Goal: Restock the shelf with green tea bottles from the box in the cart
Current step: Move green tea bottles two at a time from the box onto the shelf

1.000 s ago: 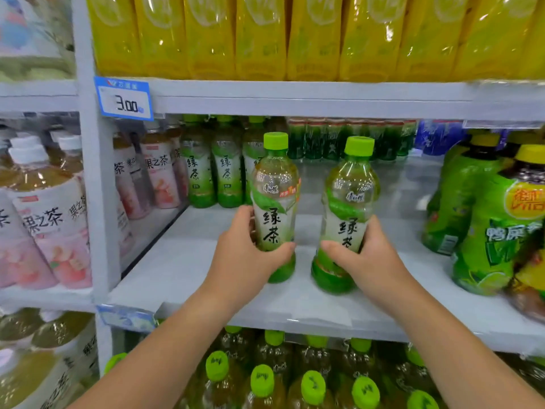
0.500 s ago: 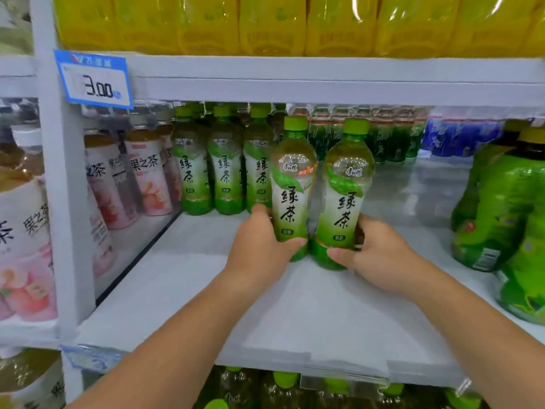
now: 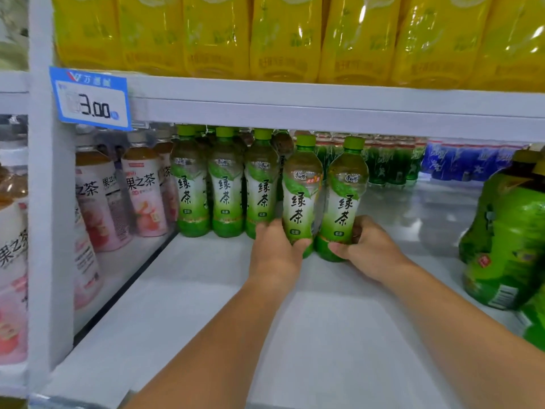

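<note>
White shelf: left hand grips left bottle, right hand grips right bottle, both seemingly tea-filled.

you have two hands in view, your left hand and your right hand. each grips one bottle, so two green tea bottles are held. three more of that kind stand in a row on the shelf. that makes five with labels showing. others behind the row are too hidden to count. seven yellow bottles line the shelf above. one price tag hangs at the left. at least four pink-label tea bottles stand to the left, and at least two large green bottles to the right.
</note>
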The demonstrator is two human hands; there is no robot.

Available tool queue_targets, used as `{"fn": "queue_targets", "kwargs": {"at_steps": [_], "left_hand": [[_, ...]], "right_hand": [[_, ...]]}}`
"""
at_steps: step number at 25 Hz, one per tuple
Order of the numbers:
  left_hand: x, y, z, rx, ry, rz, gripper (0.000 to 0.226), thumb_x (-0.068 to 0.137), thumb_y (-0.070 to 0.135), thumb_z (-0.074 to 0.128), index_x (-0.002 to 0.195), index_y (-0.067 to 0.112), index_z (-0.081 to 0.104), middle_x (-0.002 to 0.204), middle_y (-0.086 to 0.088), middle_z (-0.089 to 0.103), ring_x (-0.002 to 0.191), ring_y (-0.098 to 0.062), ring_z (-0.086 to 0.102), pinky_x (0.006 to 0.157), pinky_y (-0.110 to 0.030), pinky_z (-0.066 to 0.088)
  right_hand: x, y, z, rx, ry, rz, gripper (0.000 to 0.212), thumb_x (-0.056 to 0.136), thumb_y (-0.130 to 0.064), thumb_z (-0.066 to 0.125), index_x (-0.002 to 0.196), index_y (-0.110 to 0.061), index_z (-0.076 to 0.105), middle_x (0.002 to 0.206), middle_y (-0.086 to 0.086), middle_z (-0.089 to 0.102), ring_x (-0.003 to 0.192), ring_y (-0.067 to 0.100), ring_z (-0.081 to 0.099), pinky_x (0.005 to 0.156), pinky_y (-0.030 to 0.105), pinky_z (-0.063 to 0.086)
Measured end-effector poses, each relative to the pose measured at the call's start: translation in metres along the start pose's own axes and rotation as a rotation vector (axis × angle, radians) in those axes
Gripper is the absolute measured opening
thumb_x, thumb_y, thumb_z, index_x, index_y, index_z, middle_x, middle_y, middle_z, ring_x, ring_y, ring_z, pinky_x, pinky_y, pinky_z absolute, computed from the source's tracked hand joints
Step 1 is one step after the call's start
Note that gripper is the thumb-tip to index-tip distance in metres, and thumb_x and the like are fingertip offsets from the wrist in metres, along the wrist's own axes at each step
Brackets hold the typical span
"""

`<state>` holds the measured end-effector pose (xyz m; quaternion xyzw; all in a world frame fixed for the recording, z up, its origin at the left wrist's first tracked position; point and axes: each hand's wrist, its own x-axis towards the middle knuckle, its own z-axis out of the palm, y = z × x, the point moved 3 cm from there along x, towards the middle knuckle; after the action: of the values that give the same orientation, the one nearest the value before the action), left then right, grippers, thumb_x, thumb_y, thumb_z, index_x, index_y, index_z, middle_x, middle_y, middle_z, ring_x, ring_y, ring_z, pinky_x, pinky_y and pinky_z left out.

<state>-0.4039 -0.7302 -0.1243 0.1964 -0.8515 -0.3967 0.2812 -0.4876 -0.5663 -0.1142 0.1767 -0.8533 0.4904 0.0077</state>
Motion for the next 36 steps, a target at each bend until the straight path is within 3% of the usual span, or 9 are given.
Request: {"fn": "queue_targets", "kwargs": {"at_steps": [4,9,14,21,29,36], "left_hand": [[0.011,0.007,0.008,0.218,0.025,-0.015,0.041,0.090,0.047,0.069,0.118,0.017,0.065,0.114,-0.007,0.058,0.105,-0.029,0.061,0.084,-0.037,0.048],[0.026,0.015,0.013,0.382,0.059,0.059,0.038,0.093,0.047,0.065,0.107,0.011,0.064,0.107,-0.010,0.067,0.102,-0.029,0.064,0.072,-0.032,0.042],[0.034,0.015,0.018,0.360,0.073,0.088,0.037,0.095,0.043,0.064,0.102,0.007,0.062,0.103,-0.011,0.068,0.097,-0.031,0.065,0.068,-0.031,0.039],[0.040,0.006,0.022,0.264,0.132,0.105,0.035,0.090,0.045,0.071,0.096,0.011,0.062,0.093,-0.007,0.069,0.090,-0.029,0.065,0.067,-0.030,0.044],[0.044,-0.004,0.022,0.142,0.148,0.082,0.036,0.081,0.044,0.078,0.090,0.012,0.066,0.083,-0.004,0.069,0.080,-0.026,0.066,0.066,-0.032,0.054],[0.041,-0.003,0.019,0.114,0.149,0.096,0.031,0.081,0.039,0.080,0.084,0.011,0.067,0.078,-0.004,0.068,0.074,-0.024,0.064,0.061,-0.028,0.047]], "right_hand": [[0.022,0.015,0.005,0.089,-0.002,0.010,0.045,0.075,-0.016,0.083,0.110,-0.022,0.055,0.109,-0.001,0.069,0.100,0.016,0.067,0.093,0.039,0.056],[0.043,0.026,0.014,0.154,0.001,0.018,0.050,0.068,-0.023,0.079,0.113,-0.029,0.056,0.110,-0.006,0.071,0.103,0.015,0.068,0.097,0.044,0.054],[0.047,0.022,0.014,0.117,0.015,0.029,0.045,0.083,-0.016,0.077,0.122,-0.023,0.054,0.116,-0.003,0.068,0.107,0.017,0.064,0.100,0.039,0.051],[0.049,0.027,0.017,0.170,-0.004,-0.024,0.038,0.084,-0.022,0.077,0.115,-0.030,0.056,0.111,-0.008,0.069,0.103,0.011,0.066,0.099,0.038,0.052],[0.045,0.026,0.017,0.129,-0.027,-0.067,0.043,0.087,-0.032,0.074,0.126,-0.028,0.058,0.113,-0.011,0.069,0.105,0.009,0.064,0.095,0.031,0.051],[0.045,0.028,0.019,0.144,-0.006,-0.055,0.041,0.084,-0.035,0.074,0.122,-0.033,0.057,0.111,-0.014,0.068,0.103,0.005,0.064,0.093,0.029,0.052]]}}
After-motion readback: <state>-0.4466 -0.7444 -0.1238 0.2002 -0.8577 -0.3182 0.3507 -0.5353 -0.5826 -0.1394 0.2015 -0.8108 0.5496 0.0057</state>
